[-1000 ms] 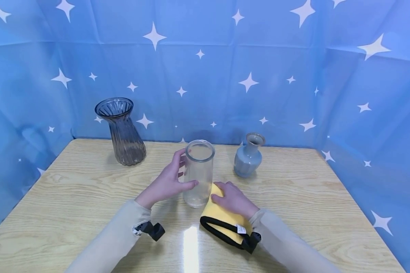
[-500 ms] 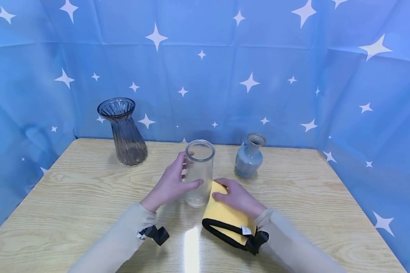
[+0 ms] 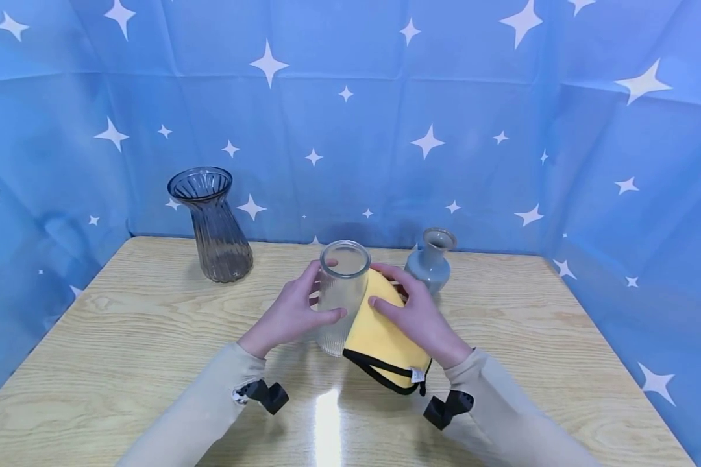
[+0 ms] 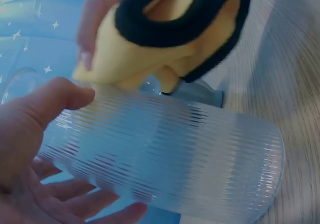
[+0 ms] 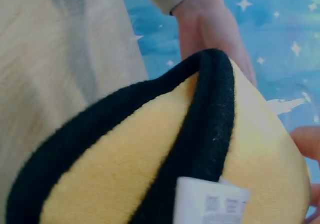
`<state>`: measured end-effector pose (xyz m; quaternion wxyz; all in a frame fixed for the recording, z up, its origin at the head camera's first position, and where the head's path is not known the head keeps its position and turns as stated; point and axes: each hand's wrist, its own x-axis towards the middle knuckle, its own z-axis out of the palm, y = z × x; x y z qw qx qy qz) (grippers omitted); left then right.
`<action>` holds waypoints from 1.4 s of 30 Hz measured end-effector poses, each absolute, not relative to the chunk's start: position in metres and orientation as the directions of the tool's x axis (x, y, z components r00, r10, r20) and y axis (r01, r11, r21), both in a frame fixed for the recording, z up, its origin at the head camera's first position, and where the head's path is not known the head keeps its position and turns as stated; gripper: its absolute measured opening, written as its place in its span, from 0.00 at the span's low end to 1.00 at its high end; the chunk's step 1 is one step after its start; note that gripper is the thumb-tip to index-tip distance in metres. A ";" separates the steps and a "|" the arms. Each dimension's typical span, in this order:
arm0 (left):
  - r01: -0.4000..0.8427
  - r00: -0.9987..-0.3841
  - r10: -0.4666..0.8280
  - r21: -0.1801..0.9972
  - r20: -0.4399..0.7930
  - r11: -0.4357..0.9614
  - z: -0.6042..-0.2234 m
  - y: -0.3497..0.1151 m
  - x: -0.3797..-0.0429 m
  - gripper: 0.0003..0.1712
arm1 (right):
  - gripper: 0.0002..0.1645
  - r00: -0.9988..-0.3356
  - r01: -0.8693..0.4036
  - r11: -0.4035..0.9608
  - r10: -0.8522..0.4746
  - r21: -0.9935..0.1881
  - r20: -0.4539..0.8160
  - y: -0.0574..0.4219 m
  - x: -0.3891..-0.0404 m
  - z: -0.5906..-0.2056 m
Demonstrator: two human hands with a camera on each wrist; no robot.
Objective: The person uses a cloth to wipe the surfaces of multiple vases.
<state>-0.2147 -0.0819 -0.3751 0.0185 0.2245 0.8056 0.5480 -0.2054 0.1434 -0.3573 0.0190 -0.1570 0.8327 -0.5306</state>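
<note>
A clear ribbed glass vase (image 3: 334, 324) stands upright at the middle of the table. My left hand (image 3: 295, 311) grips it from the left, thumb in front and fingers curled behind, as the left wrist view shows along the ribbed wall (image 4: 165, 144). My right hand (image 3: 417, 311) holds a folded yellow cloth (image 3: 380, 331) with black edging against the vase's right side, near its upper half. The cloth's loose end hangs down with a white label (image 5: 210, 204), large in the right wrist view. The vase hides most of my left fingers in the head view.
A smoky grey fluted glass vase (image 3: 219, 240) stands at the back left. Behind my right hand is a small blue-grey vase (image 3: 426, 267), partly covered by it. The wooden table (image 3: 122, 363) ends at a blue star-patterned curtain (image 3: 350, 117).
My right hand has moved up along the vase's right side, lifting the yellow cloth with it. My left hand keeps its grip, and the vase stays nearly in place.
</note>
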 end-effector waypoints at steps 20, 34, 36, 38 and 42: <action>0.342 -0.855 0.476 0.915 0.207 0.215 -0.377 -0.083 -0.220 0.43 | 0.31 -0.936 -0.311 0.344 -0.271 -0.886 0.223 0.144 -0.203 -0.368; 0.318 -0.905 0.377 0.902 0.197 0.291 -0.380 -0.073 -0.218 0.52 | 0.30 -0.943 -0.245 0.584 -0.328 -0.774 0.050 0.142 -0.205 -0.408; 0.307 -0.912 0.362 0.904 0.191 0.298 -0.380 -0.072 -0.218 0.47 | 0.31 -0.936 -0.253 0.620 -0.351 -0.743 0.026 0.142 -0.206 -0.409; 0.299 -0.917 0.352 0.904 0.185 0.305 -0.380 -0.071 -0.218 0.43 | 0.30 -0.928 -0.263 0.649 -0.372 -0.714 0.003 0.141 -0.207 -0.411; 0.284 -0.924 0.341 0.907 0.172 0.310 -0.380 -0.071 -0.217 0.40 | 0.25 -0.912 -0.242 0.689 -0.402 -0.683 -0.083 0.138 -0.209 -0.413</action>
